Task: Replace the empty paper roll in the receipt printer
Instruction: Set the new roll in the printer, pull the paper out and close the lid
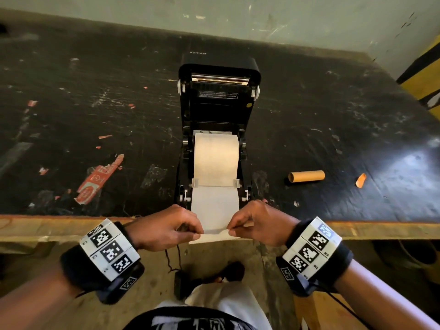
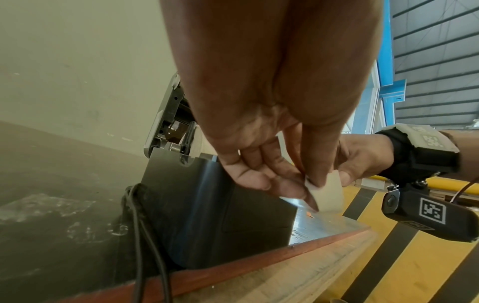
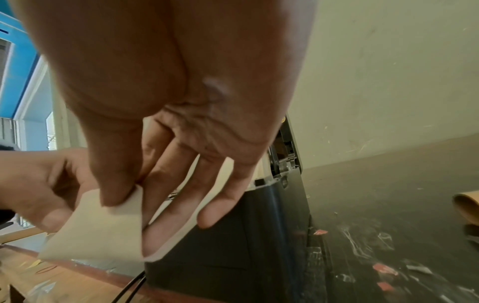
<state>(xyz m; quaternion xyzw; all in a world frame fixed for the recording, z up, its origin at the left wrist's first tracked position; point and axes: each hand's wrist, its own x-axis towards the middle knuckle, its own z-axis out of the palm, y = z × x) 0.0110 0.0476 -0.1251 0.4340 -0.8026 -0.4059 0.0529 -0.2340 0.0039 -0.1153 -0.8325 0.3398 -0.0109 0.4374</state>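
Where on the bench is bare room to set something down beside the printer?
Left of the printer, the table is bare up to the red label scraps. Right of it, a patch lies open beyond the empty core, toward the wall. The front edge is crowded: left hand and right hand pinch the paper strip.

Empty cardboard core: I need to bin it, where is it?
Head view: the empty cardboard core lies on the black table, right of the open receipt printer.
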